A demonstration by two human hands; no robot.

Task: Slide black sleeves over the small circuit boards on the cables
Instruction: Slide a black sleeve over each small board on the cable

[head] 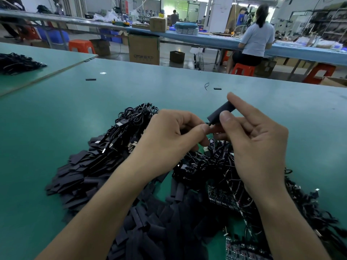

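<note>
My right hand (251,139) pinches a black sleeve (220,112) between thumb and index finger, holding it tilted above the table. My left hand (172,136) pinches a thin black cable (208,124) right at the sleeve's lower opening. The circuit board on that cable is hidden, either inside the sleeve or behind my fingers. Below my hands lies a heap of flat black sleeves (90,173) on the left and near side. A tangle of black cables (204,166) with small circuit boards (223,197) lies under my right wrist.
The green table (56,113) stretches ahead, with two loose black sleeves (217,88) far out and another cable pile (16,62) at far left. A person sits on an orange stool (243,69) at the bench beyond.
</note>
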